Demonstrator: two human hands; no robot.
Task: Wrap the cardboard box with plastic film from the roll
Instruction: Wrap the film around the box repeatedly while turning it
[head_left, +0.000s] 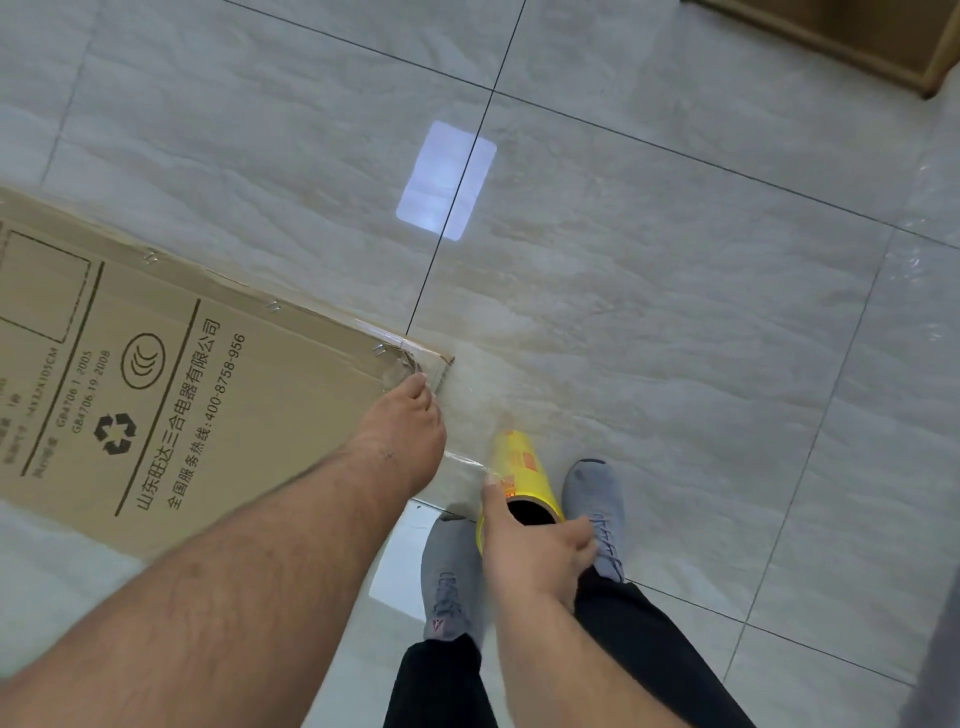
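The left hand (402, 436) reaches to the centre of the frame and lies on the near corner of the cardboard box (171, 395), fingers bunched at the box's edge — they seem to pin the film (467, 415) there, though whether they pinch it or only press it is hard to tell. The right hand (524, 545), lower centre, grips the roll (524, 478) at its open near end, thumb laid along the side and fingers curled round the rim of the dark cardboard core.

The roll is yellow with orange print and lies just right of the box corner, pointing up the frame. A clear sheet of film stretches from it to the box corner, showing only as faint glints and a bright crease between the two hands.

The box is flat, brown, printed in black with Chinese lettering, a recycling mark and a phone number; it fills the left of the frame and runs off the left edge. Staples and clear tape line its upper edge.

Two grey shoes (592, 509) stand just below and right of the roll. Glossy tiled floor (675, 286) spreads open across the upper and right frame — a wooden furniture base (857, 36) sits in the upper right corner.
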